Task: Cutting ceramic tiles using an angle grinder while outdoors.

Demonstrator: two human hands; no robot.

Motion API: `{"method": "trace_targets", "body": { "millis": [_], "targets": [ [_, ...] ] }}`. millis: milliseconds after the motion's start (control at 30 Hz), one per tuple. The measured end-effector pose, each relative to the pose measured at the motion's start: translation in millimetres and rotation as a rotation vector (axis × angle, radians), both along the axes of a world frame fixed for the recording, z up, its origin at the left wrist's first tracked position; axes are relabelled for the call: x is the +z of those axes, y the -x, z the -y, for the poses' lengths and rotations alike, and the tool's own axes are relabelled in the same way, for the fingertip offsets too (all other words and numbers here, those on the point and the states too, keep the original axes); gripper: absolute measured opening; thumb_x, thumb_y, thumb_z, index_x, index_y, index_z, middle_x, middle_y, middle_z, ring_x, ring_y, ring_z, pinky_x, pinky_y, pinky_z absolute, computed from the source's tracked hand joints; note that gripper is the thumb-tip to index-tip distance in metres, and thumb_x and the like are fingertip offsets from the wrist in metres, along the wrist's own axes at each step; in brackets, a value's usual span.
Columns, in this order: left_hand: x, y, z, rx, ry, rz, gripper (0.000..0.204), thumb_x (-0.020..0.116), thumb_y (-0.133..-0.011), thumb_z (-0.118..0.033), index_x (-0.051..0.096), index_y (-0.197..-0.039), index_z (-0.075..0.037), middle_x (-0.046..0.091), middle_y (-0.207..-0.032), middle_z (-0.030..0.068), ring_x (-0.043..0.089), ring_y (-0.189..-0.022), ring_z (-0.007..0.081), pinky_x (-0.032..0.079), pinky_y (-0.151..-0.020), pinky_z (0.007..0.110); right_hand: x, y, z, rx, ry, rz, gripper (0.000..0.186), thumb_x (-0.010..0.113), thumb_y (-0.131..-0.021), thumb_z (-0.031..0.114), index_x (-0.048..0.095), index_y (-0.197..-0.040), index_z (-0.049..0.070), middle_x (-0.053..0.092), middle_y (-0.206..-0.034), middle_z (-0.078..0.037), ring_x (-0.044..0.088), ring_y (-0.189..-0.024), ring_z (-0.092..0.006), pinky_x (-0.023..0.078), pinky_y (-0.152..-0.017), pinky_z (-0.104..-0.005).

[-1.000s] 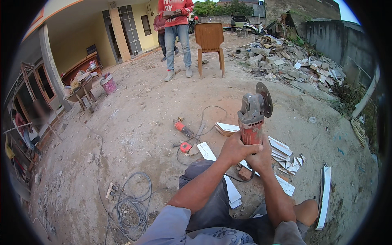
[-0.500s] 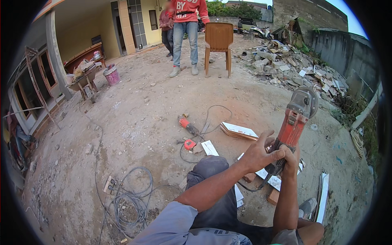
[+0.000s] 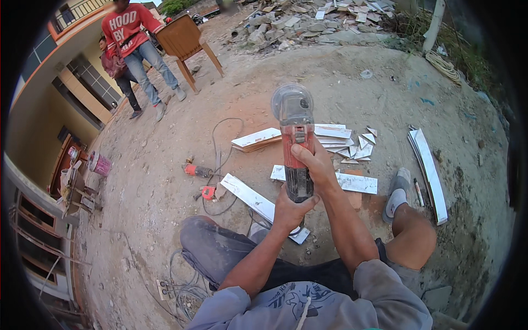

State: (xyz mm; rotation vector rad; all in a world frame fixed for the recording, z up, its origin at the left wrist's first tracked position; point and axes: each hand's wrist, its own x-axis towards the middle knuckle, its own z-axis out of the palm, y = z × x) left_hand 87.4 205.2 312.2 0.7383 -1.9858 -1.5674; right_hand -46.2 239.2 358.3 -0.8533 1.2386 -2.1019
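Note:
Held up in front of me is a red and black angle grinder (image 3: 296,116), its round disc and guard at the far end. My left hand (image 3: 292,210) is closed round the black rear end of its body. Further up, my right hand (image 3: 318,164) grips the red middle part, the thumb lying on top. Beneath the grinder, a white tile strip (image 3: 356,183) rests across a reddish brick (image 3: 353,200). Another long white strip (image 3: 247,195) lies slanting on the ground left of my hands.
A second red grinder (image 3: 197,170) and a red tape measure (image 3: 208,192) lie left. Stacked strips (image 3: 257,138) and broken tile pieces (image 3: 360,148) sit beyond; more strips (image 3: 428,175) and a marker (image 3: 419,192) lie right. Cable coils (image 3: 190,294) are lower left. A person (image 3: 135,41) holds a brown chair (image 3: 184,39).
My view has swung right and down. The grinder is now nearer the picture's middle. My left hand has closed on its rear end, and my right hand has shifted up to its red body.

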Motion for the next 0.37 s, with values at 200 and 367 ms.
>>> {"method": "trace_targets", "body": {
  "millis": [200,367],
  "targets": [
    [-27.9,0.7,0.7,-0.147,-0.033,0.052,0.054,0.086,-0.076,-0.03,0.06,-0.115,-0.002,0.068,-0.101,0.0053,0.064,-0.088,0.0122,0.052,-0.078,0.029,-32.0,10.0,-13.7,0.149,0.011,0.278,0.053,0.064,-0.089,0.046,0.055,-0.116,0.001,0.063,-0.092,-0.008,0.064,-0.08,-0.0146,0.054,-0.073,-0.0283],
    [-45.9,-16.7,14.2,-0.33,-0.689,0.037,0.069,0.086,-0.077,-0.038,0.054,-0.128,-0.004,0.067,-0.114,0.0094,0.066,-0.104,0.0222,0.054,-0.093,0.038,-79.0,-0.4,-10.0,0.166,0.011,0.39,0.052,0.061,-0.092,0.043,0.054,-0.126,0.004,0.06,-0.096,-0.005,0.059,-0.084,-0.0113,0.05,-0.076,-0.0276]
  ]
}}
